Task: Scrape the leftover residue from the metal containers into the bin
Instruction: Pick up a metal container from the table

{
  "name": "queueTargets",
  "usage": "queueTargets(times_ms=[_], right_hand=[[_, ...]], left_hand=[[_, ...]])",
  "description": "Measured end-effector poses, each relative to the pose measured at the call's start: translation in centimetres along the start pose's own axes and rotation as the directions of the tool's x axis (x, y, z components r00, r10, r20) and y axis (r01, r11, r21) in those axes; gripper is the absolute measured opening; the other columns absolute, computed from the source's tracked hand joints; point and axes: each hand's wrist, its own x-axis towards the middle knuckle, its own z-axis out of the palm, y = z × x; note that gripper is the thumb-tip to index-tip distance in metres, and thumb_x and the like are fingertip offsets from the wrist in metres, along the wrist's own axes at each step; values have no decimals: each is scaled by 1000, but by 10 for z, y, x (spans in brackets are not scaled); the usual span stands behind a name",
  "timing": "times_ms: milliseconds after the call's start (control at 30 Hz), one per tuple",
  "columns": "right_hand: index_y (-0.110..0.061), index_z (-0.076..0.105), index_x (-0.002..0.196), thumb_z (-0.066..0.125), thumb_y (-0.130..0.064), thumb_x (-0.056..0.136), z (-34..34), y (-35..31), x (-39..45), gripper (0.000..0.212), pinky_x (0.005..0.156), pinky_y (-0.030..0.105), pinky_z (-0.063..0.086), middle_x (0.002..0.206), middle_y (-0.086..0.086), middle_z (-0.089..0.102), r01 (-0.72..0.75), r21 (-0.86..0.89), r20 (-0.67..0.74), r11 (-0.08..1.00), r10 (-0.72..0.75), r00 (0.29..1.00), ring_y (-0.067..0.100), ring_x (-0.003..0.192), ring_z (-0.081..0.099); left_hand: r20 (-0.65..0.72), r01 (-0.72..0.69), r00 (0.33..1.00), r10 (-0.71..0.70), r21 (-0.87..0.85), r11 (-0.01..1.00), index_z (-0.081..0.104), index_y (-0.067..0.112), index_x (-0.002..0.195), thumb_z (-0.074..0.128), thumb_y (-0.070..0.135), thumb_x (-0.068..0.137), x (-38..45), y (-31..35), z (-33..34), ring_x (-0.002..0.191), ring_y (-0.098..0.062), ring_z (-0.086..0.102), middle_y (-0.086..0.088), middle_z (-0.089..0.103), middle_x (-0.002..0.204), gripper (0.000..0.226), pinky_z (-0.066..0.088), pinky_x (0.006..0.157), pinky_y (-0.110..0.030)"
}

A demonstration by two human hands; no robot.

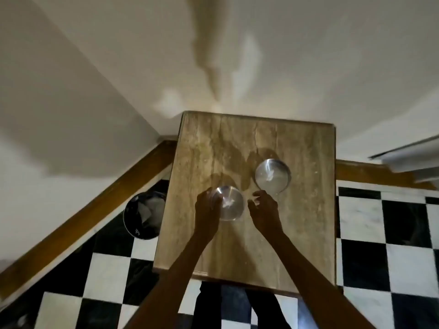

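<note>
Table (213,257), landmark: near metal container (229,202) on it, left hand (206,211) gripping its left rim; right hand (263,210) loosely curled, empty, just right of it. Far container (272,176) beyond. Bin (143,213) off the table's left edge, nearer the left hand, half hidden; residue faint.

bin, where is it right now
In the head view the bin stands on the checkered floor at the left side of the wooden table, partly hidden by its edge, level with the left hand.
</note>
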Motion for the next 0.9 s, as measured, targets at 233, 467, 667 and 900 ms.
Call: queueTargets(times_ms=[233, 467, 667, 900], right_hand=[[0, 66, 107, 61, -4, 88, 48, 12, 18, 21, 74, 32, 52, 98, 18, 74, -91, -15, 4, 996, 91, 996, 32, 90, 70], [-5, 72, 110, 65, 0, 86, 43, 10, 3, 25, 61, 6, 46, 91, 11, 74, -10, -65, -15, 998, 9, 1000, 18, 73, 67], [-14, 78, 98, 70, -9, 85, 44, -53, -9, 17, 56, 4, 48, 71, -3, 72, 135, -55, 137, 989, -126, 982, -8, 61, 66], [-11, 79, 87, 69, -9, 83, 106, -137, -21, 11, 53, 18, 54, 69, 7, 77, 299, -55, 329, 953, -266, 906, 10, 63, 71]], left_hand=[[-102, 96, 988, -119, -202, 975, 71, 7, 99, 54, 23, 102, 19, -13, 13, 78, -13, 63, -9, 70, 90, 24, 49, 67, -20], [-61, 369, 878, -474, -543, 754, 74, 11, 111, 61, 24, 99, 9, -26, -6, 90, -18, 65, -3, 72, 99, 22, 52, 71, -31], [367, 526, 822, -436, -782, 334, 62, 20, 132, 47, 55, 100, -16, -46, -57, 114, -30, 62, -10, 68, 128, 50, 55, 79, -41], [581, 580, 814, 14, -811, -77, 48, 11, 149, 45, 89, 78, -22, -72, -151, 133, -56, 48, -27, 45, 155, 105, 44, 107, -65]])
